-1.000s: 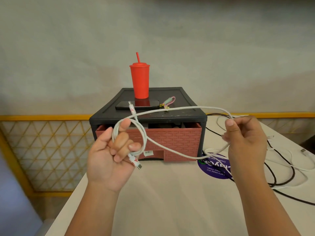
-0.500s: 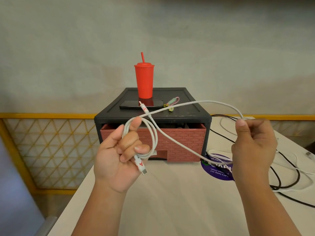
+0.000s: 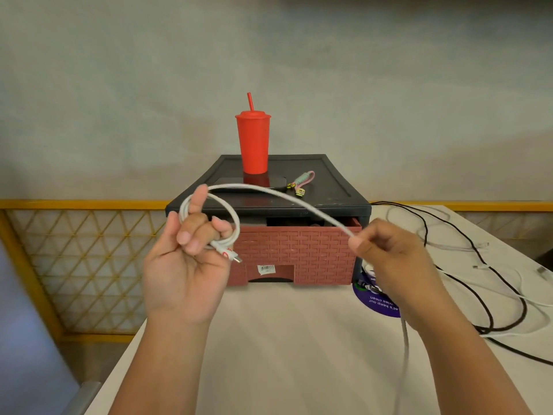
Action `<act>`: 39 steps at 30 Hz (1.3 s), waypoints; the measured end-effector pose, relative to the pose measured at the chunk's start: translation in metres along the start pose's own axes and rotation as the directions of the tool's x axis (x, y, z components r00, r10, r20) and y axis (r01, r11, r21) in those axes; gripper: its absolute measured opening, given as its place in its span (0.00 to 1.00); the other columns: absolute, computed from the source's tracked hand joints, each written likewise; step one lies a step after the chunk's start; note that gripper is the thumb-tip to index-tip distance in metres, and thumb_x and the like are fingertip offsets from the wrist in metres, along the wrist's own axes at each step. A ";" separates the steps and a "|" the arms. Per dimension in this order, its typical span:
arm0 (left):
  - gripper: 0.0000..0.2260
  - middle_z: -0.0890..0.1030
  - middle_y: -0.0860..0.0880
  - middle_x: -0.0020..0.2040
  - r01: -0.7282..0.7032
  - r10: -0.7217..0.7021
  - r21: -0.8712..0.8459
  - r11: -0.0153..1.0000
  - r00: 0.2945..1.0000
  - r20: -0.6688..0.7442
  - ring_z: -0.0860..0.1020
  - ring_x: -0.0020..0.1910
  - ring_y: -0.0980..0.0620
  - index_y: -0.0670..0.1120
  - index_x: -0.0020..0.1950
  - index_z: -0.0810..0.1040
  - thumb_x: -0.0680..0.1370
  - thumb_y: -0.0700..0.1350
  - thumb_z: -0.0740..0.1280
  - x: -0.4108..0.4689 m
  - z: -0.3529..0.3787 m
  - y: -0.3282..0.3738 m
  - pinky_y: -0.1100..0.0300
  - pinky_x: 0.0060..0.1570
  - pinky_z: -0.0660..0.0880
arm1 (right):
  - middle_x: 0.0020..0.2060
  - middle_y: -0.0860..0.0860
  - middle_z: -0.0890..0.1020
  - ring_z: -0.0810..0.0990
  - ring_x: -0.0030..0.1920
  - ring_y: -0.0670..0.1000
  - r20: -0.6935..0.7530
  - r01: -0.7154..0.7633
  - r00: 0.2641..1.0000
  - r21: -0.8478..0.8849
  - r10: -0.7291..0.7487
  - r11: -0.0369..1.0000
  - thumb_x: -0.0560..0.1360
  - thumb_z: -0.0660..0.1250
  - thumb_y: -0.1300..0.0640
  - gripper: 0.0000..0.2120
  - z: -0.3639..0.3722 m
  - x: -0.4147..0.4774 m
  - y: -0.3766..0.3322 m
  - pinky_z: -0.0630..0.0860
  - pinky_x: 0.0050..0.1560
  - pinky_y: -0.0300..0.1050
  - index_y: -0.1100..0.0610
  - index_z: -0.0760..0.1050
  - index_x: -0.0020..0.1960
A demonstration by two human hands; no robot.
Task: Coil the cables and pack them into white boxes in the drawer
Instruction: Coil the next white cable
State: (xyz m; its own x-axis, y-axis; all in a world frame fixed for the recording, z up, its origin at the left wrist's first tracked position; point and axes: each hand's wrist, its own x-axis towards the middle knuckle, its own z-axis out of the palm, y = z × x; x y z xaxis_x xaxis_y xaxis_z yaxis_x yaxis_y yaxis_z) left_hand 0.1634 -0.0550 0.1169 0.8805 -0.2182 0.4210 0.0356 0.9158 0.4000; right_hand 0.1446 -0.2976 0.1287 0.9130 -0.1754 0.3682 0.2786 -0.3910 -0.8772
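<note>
The left hand (image 3: 185, 265) has its fingers curled round a loop of white cable (image 3: 281, 194), with the plug pointing down and to the right. The cable arcs rightward to the right hand (image 3: 389, 259), whose fingers pinch it, in front of the drawer (image 3: 299, 253).

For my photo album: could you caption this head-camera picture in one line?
Left hand holds a coiled loop of white cable while right hand pinches its free length before a brick-patterned drawer.

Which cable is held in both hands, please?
The white cable, looped round the left hand and pinched by the right hand; the black cable lies on the table.
</note>
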 end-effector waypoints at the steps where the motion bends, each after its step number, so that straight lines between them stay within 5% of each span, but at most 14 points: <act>1: 0.18 0.78 0.40 0.37 -0.076 0.076 0.016 0.997 0.997 0.003 0.77 0.36 0.45 0.30 0.65 0.69 0.82 0.41 0.55 0.002 0.003 0.001 0.55 0.59 0.71 | 0.37 0.48 0.83 0.79 0.39 0.47 0.102 -0.038 0.994 -0.060 0.044 0.997 0.74 0.67 0.58 0.09 0.001 -0.001 0.001 0.73 0.39 0.42 0.56 0.75 0.35; 5: 0.18 0.72 0.53 0.27 -0.344 0.359 0.129 0.930 0.925 -0.126 0.70 0.24 0.58 0.36 0.51 0.80 0.64 0.43 0.69 0.003 0.006 0.006 0.64 0.41 0.77 | 0.21 0.41 0.73 0.70 0.24 0.39 0.466 -0.057 0.875 -0.167 0.130 0.984 0.73 0.69 0.58 0.11 0.008 -0.007 0.004 0.64 0.24 0.29 0.53 0.74 0.32; 11: 0.13 0.72 0.55 0.26 -0.376 0.503 0.519 0.768 0.855 -0.124 0.69 0.26 0.60 0.43 0.56 0.73 0.81 0.44 0.51 0.003 0.004 -0.003 0.67 0.46 0.75 | 0.24 0.46 0.72 0.67 0.27 0.46 0.691 -0.060 0.709 -0.135 0.137 0.989 0.73 0.69 0.56 0.10 0.014 -0.015 -0.001 0.63 0.25 0.34 0.49 0.76 0.33; 14: 0.12 0.75 0.55 0.28 -0.366 0.548 0.717 0.593 0.836 -0.027 0.71 0.28 0.59 0.49 0.59 0.74 0.81 0.44 0.54 0.002 0.005 -0.015 0.68 0.42 0.73 | 0.26 0.48 0.73 0.68 0.28 0.49 0.789 -0.034 0.609 -0.081 0.085 0.996 0.74 0.68 0.58 0.12 0.018 -0.018 -0.002 0.67 0.26 0.35 0.49 0.76 0.33; 17: 0.15 0.79 0.56 0.32 -0.278 0.541 0.900 0.337 0.839 0.057 0.74 0.33 0.62 0.65 0.47 0.80 0.77 0.48 0.57 0.001 0.006 -0.024 0.65 0.45 0.71 | 0.26 0.48 0.74 0.70 0.26 0.45 0.834 -0.050 0.548 -0.043 0.063 0.998 0.75 0.66 0.59 0.12 0.019 -0.020 -0.006 0.69 0.28 0.34 0.50 0.75 0.34; 19: 0.13 0.79 0.53 0.34 -0.237 0.497 0.947 0.216 0.862 0.102 0.76 0.37 0.68 0.50 0.59 0.79 0.81 0.43 0.56 0.000 0.010 -0.032 0.72 0.47 0.70 | 0.27 0.47 0.75 0.71 0.26 0.45 0.855 -0.067 0.518 -0.011 0.045 0.998 0.76 0.66 0.59 0.11 0.017 -0.021 -0.008 0.70 0.29 0.34 0.51 0.75 0.35; 21: 0.13 0.78 0.46 0.37 -0.199 0.478 0.964 0.175 0.874 0.094 0.72 0.41 0.79 0.33 0.57 0.75 0.82 0.38 0.55 0.000 0.013 -0.040 0.80 0.47 0.66 | 0.27 0.46 0.75 0.72 0.26 0.43 0.873 -0.093 0.486 0.004 0.042 0.996 0.76 0.65 0.60 0.11 0.014 -0.022 -0.011 0.71 0.30 0.33 0.51 0.75 0.35; 23: 0.12 0.79 0.46 0.39 -0.190 0.496 0.963 0.191 0.866 0.072 0.72 0.41 0.79 0.34 0.54 0.75 0.81 0.37 0.54 0.001 0.016 -0.041 0.78 0.46 0.67 | 0.27 0.45 0.75 0.73 0.26 0.42 0.883 -0.101 0.465 -0.015 0.060 0.995 0.76 0.64 0.62 0.12 0.013 -0.022 -0.011 0.71 0.31 0.33 0.52 0.74 0.35; 28: 0.14 0.80 0.59 0.38 -0.241 0.545 0.932 0.272 0.836 0.057 0.77 0.39 0.62 0.57 0.66 0.67 0.82 0.43 0.57 0.004 0.016 -0.033 0.68 0.45 0.73 | 0.27 0.46 0.74 0.73 0.26 0.41 0.874 -0.105 0.478 -0.045 0.090 0.993 0.77 0.62 0.63 0.14 0.010 -0.021 -0.013 0.72 0.32 0.33 0.52 0.73 0.34; 32: 0.11 0.81 0.56 0.33 -0.335 0.541 0.648 0.684 0.829 -0.143 0.78 0.34 0.61 0.47 0.63 0.68 0.82 0.41 0.53 0.008 0.016 -0.026 0.69 0.40 0.74 | 0.28 0.47 0.74 0.73 0.25 0.42 0.856 -0.087 0.490 -0.143 0.168 0.986 0.77 0.62 0.62 0.15 0.008 -0.021 -0.011 0.72 0.31 0.34 0.51 0.73 0.34; 35: 0.07 0.80 0.56 0.34 -0.365 0.494 0.459 0.810 0.846 -0.200 0.78 0.35 0.61 0.46 0.55 0.71 0.80 0.42 0.56 0.008 0.010 -0.017 0.69 0.42 0.75 | 0.28 0.49 0.74 0.72 0.24 0.42 0.831 -0.083 0.530 -0.149 0.170 0.985 0.78 0.62 0.62 0.15 0.009 -0.020 -0.010 0.71 0.30 0.34 0.52 0.72 0.33; 39: 0.12 0.78 0.56 0.34 -0.331 0.386 0.243 0.912 0.893 -0.232 0.75 0.30 0.62 0.42 0.57 0.72 0.76 0.44 0.58 0.006 0.006 -0.012 0.67 0.48 0.75 | 0.26 0.49 0.74 0.72 0.24 0.44 0.788 -0.113 0.603 -0.065 0.120 0.991 0.78 0.60 0.63 0.17 0.006 -0.018 -0.011 0.70 0.28 0.34 0.52 0.73 0.32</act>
State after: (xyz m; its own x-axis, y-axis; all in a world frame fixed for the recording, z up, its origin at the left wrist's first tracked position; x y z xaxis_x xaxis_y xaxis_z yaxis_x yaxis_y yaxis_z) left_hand 0.1654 -0.0692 0.1199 0.9096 0.2373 0.3411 -0.3741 0.8252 0.4232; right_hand 0.1274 -0.2849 0.1296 0.8191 0.5595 -0.1265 0.1539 -0.4269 -0.8911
